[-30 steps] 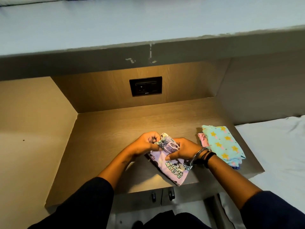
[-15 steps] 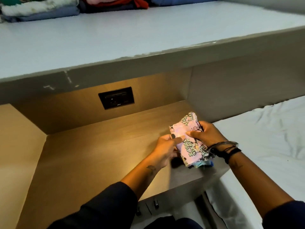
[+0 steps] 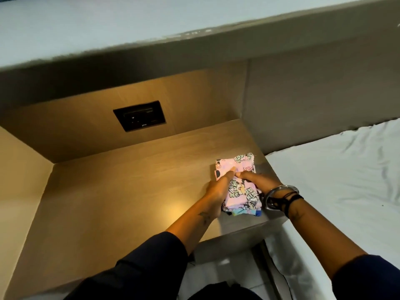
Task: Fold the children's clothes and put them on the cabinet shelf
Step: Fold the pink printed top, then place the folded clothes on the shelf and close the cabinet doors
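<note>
On the far wall of the wooden shelf [image 3: 129, 191], well left of my hands, sits a dark socket panel [image 3: 139, 116]. My left hand [image 3: 216, 191] lies flat along the left edge of the folded pink printed garment [image 3: 236, 169], fingers stretched onto the cloth, not closed around it. The garment's long axis runs from near to far, leaning slightly right at the far end, and it rests on a stack at the shelf's right near corner. Only a blue-green edge of folded clothes [image 3: 238, 213] peeks out underneath; what they are I cannot tell. My right hand [image 3: 257, 180] presses down on the garment's middle, its fingers curled on the cloth, bangles [image 3: 279, 197] at the wrist. Right of the shelf lies the bed's white sheet [image 3: 346, 180].
</note>
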`<state>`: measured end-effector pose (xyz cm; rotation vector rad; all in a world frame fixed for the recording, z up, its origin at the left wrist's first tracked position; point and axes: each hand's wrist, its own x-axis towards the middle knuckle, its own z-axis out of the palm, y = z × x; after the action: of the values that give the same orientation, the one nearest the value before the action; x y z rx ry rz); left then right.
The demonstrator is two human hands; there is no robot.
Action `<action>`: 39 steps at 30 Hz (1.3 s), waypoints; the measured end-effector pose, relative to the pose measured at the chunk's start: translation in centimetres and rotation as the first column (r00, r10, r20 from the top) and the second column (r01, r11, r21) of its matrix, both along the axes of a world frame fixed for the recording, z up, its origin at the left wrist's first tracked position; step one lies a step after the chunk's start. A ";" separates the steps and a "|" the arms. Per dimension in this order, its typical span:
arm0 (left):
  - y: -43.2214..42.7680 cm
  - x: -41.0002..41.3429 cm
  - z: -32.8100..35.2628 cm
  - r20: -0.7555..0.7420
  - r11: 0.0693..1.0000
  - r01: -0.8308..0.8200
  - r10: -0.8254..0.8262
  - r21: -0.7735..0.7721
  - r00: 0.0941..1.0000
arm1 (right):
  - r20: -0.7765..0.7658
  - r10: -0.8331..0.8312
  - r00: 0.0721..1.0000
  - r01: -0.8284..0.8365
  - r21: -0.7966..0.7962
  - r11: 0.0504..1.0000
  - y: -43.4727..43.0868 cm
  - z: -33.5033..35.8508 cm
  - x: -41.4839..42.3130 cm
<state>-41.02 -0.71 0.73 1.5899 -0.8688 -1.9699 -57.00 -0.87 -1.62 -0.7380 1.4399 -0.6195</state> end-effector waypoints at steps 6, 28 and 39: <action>2.3 -0.2 -0.2 -0.038 0.991 -0.134 0.135 0.023 0.990 | 0.082 -0.029 0.996 0.029 -0.002 1.000 1.8 0.1 1.4; 20.1 10.2 24.0 -0.392 0.586 -0.182 -0.255 -0.790 0.884 | 0.194 0.093 0.977 0.101 -0.795 0.598 22.0 30.2 9.0; 7.6 5.3 44.3 -0.091 0.544 -0.054 -0.041 -0.837 0.995 | 0.034 0.022 0.999 0.009 -0.715 0.699 9.0 49.6 5.5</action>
<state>-35.73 6.90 45.04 0.8783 -1.4658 -1.2244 -51.54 8.09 48.02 -1.3316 1.1299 -1.2193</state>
